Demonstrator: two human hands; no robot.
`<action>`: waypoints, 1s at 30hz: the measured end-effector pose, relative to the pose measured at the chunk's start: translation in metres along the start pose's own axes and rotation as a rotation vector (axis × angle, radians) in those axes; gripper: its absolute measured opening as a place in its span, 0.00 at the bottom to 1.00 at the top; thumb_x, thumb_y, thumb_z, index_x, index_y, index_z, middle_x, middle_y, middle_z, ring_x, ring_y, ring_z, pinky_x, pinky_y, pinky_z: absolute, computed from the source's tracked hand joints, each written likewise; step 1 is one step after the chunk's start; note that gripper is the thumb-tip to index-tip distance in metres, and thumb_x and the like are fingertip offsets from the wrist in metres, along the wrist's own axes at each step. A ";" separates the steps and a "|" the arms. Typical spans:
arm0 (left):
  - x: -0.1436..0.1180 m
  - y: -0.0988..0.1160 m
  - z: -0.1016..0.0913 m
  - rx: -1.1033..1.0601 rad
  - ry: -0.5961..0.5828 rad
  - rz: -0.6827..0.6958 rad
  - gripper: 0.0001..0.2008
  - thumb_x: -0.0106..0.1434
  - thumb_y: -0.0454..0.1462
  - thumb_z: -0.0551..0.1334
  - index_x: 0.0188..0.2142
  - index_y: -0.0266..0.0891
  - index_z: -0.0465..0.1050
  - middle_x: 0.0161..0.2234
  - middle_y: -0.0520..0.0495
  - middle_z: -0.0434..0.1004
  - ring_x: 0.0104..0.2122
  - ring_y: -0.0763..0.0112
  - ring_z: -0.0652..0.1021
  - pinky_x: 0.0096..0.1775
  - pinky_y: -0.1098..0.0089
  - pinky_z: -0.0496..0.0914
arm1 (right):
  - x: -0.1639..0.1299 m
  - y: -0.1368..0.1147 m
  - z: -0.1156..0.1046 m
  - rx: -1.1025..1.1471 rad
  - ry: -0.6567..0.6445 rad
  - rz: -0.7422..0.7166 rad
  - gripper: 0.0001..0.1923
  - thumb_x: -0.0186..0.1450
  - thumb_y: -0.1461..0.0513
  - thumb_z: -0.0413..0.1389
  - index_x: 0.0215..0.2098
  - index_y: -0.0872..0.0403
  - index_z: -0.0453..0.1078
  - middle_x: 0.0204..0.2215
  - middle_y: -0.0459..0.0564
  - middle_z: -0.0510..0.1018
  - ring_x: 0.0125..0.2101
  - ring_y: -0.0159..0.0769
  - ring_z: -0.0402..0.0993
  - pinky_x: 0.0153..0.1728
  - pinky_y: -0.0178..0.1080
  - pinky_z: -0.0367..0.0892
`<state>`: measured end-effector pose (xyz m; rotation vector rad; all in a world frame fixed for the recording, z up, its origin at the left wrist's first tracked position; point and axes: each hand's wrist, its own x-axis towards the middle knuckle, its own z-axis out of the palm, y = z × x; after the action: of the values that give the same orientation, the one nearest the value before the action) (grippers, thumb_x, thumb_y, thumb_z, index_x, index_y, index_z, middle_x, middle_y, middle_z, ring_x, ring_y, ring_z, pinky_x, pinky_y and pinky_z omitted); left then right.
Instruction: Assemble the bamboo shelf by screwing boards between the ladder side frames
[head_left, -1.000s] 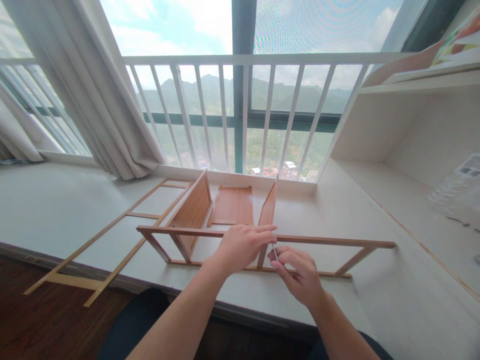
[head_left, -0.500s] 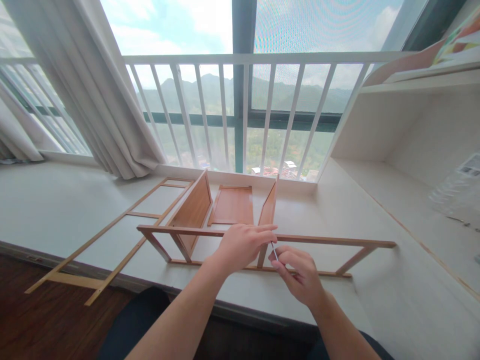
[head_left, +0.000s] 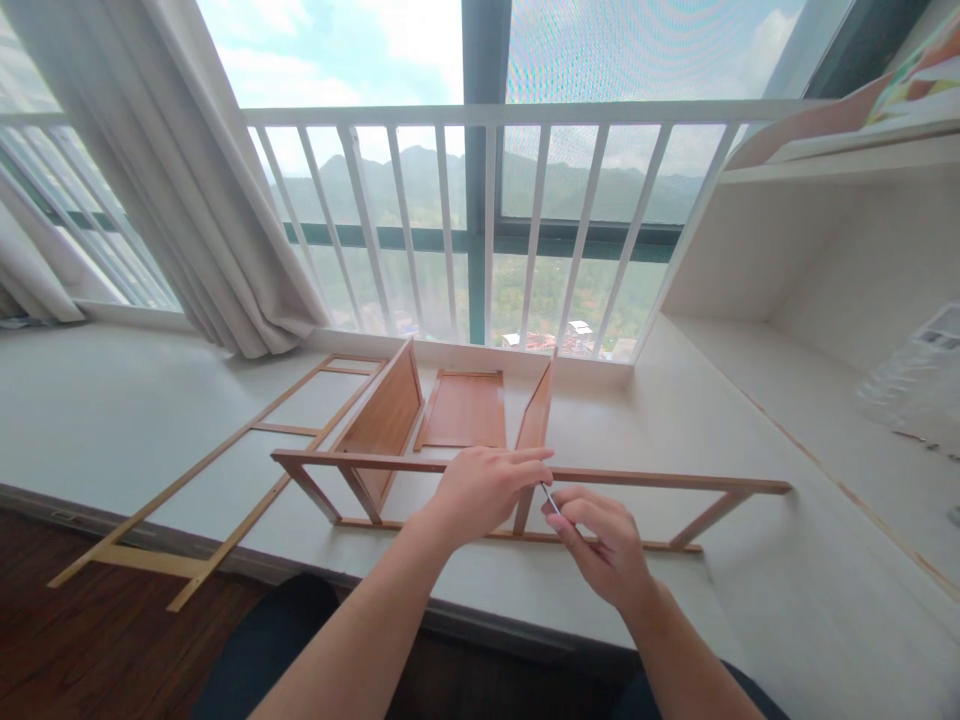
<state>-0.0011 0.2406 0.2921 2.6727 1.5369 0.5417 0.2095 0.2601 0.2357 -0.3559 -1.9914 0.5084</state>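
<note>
no text, label, brand, number or sign could be read anywhere in the view. dark printed patches showed on the clear plastic bag [head_left: 919,385] lying on the shelf at the right edge, but they were too blurred to make out. the colourful printed sheet [head_left: 911,80] propped on the upper shelf likewise carried no legible wording.
</note>
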 end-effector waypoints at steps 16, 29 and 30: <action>-0.001 -0.001 0.001 -0.015 0.013 0.009 0.14 0.70 0.32 0.57 0.46 0.52 0.78 0.64 0.60 0.73 0.47 0.65 0.85 0.42 0.69 0.73 | 0.004 -0.004 -0.002 0.001 0.023 0.011 0.10 0.69 0.71 0.56 0.32 0.52 0.69 0.31 0.49 0.79 0.33 0.32 0.78 0.36 0.33 0.72; 0.000 -0.002 0.003 -0.010 0.035 0.037 0.11 0.75 0.38 0.53 0.47 0.51 0.75 0.63 0.59 0.73 0.48 0.65 0.84 0.42 0.68 0.73 | 0.000 -0.004 0.002 -0.047 0.065 0.061 0.13 0.68 0.71 0.57 0.27 0.54 0.73 0.30 0.50 0.80 0.30 0.31 0.76 0.32 0.33 0.69; 0.000 -0.001 0.003 -0.014 0.036 0.036 0.11 0.75 0.39 0.54 0.47 0.51 0.75 0.63 0.60 0.74 0.48 0.65 0.84 0.42 0.68 0.73 | 0.000 -0.005 0.003 -0.055 0.062 0.064 0.14 0.69 0.71 0.56 0.26 0.54 0.73 0.29 0.50 0.80 0.29 0.31 0.76 0.31 0.33 0.69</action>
<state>-0.0015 0.2418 0.2893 2.7004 1.4899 0.6035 0.2066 0.2555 0.2370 -0.4652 -1.9420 0.4783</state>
